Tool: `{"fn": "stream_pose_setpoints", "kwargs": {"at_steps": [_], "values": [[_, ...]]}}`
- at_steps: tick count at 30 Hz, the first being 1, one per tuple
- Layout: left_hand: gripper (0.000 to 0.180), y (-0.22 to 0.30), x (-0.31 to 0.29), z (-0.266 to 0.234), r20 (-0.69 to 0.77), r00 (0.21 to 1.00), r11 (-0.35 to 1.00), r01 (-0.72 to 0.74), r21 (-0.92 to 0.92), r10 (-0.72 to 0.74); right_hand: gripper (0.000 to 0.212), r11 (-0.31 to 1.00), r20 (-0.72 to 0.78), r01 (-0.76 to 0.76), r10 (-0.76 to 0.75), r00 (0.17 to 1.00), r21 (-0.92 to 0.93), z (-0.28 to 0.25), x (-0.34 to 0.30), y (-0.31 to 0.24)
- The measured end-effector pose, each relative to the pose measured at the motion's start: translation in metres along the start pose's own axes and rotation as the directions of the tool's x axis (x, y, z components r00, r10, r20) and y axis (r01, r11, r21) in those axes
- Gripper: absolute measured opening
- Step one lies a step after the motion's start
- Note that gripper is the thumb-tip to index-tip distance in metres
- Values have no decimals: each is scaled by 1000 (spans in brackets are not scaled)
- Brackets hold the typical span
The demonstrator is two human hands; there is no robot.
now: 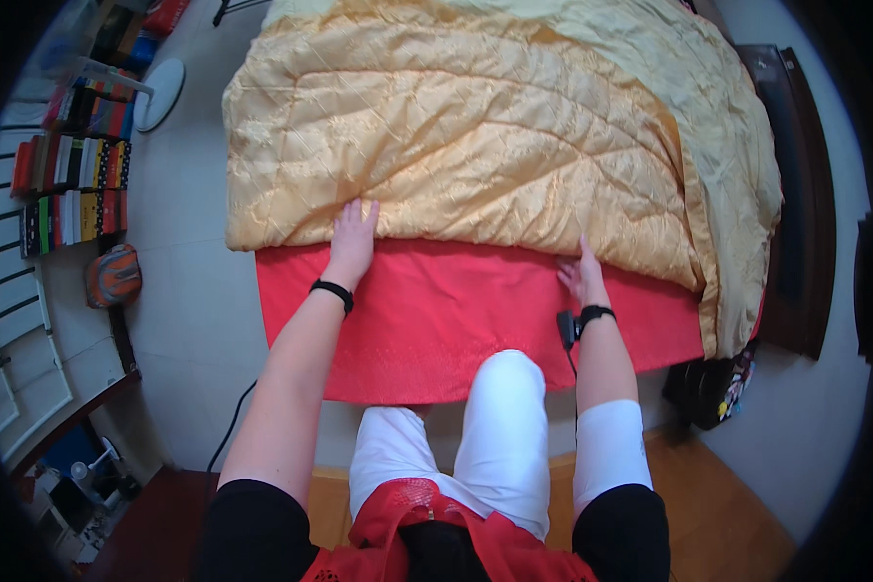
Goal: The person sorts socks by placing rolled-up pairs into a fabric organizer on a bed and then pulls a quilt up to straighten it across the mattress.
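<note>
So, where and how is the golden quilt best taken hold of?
Probably by the near edge of the golden quilt, from the near side, at two separate spots: it lies spread wide, that thick edge running across the red sheet. Pinching top and underside together should suit the soft padding.

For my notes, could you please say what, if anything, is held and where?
The left hand lies on the gold quilt near its edge, without visible grip; whether the right hand holds that edge is unclear.
</note>
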State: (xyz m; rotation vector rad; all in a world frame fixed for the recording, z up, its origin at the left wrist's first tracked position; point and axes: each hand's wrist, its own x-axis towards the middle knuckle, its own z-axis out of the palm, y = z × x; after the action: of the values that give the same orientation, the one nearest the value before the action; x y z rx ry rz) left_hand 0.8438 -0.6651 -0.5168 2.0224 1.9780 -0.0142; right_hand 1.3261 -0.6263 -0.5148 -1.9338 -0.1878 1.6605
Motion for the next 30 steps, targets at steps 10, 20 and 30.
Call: {"fn": "stream_pose_setpoints", "kwargs": {"at_steps": [10, 20, 30], "values": [[77, -26, -14, -46, -87, 990, 994, -107, 32, 109, 76, 964, -84, 24, -2, 996, 266, -31, 17, 0], [46, -111, -42, -37, -302, 947, 944, 194, 268, -109, 61, 993, 157, 14, -33, 987, 121, 35, 17, 21], [20, -114, -76, -89, -208, 975, 957, 133, 257, -80, 42, 982, 59, 117, -127, 990, 148, -3, -42, 13]]}}
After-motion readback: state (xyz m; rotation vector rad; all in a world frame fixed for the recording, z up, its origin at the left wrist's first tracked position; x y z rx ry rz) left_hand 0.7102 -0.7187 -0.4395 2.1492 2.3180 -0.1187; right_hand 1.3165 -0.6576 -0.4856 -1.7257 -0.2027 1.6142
